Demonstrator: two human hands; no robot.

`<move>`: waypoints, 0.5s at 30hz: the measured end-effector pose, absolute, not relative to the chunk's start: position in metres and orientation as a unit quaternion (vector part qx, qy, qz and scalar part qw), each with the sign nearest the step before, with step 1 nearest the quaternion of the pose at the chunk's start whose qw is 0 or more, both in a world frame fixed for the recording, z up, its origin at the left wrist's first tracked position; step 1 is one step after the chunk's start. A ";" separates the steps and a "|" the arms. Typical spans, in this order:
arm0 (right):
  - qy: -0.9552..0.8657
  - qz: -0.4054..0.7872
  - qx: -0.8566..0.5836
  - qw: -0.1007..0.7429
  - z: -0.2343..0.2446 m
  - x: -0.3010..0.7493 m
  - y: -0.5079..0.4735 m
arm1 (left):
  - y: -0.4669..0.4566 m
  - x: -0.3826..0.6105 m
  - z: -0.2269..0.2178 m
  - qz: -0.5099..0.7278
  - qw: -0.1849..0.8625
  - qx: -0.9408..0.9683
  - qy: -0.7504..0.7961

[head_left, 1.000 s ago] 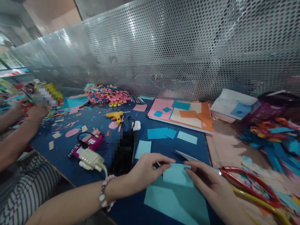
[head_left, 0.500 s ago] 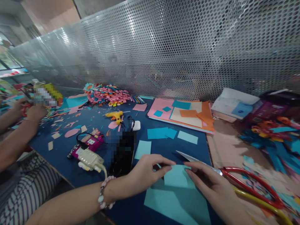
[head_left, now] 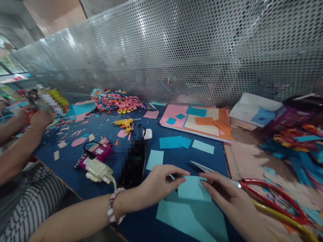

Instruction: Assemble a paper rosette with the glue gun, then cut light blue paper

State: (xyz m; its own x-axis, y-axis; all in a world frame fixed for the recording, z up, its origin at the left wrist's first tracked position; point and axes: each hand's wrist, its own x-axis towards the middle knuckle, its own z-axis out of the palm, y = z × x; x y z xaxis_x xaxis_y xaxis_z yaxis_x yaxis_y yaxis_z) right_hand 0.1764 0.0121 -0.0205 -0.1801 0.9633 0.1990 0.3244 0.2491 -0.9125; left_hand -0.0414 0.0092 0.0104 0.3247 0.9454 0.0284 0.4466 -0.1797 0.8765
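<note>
My left hand (head_left: 157,185) and my right hand (head_left: 224,196) both pinch a small light-blue paper piece (head_left: 193,189) near the table's front edge. The left hand holds its left edge, the right hand presses its right edge. The piece lies over a larger light-blue sheet (head_left: 194,218). A pair of scissors (head_left: 272,198) with red and yellow handles lies just beyond my right hand, its blade tip (head_left: 199,165) pointing left behind the paper.
A blue table (head_left: 75,168) carries a phone (head_left: 133,161), a white charger (head_left: 98,169), a yellow glue gun (head_left: 124,123), teal paper rectangles (head_left: 174,142), a stack of coloured sheets (head_left: 199,122) and a heap of paper scraps (head_left: 116,101). Another person's arms (head_left: 17,144) work at the left. A perforated metal screen (head_left: 189,57) backs the table.
Almost nothing has moved. Both hands stay on the small blue piece, which has shifted very slightly.
</note>
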 end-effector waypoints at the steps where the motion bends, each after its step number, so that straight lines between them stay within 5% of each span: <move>1: -0.668 0.380 -0.482 0.422 -0.020 0.176 0.012 | 0.009 -0.041 0.010 0.307 0.407 0.704 0.494; 15: -0.681 0.359 -0.486 0.414 -0.016 0.176 0.013 | 0.009 -0.043 0.008 0.303 0.400 0.720 0.480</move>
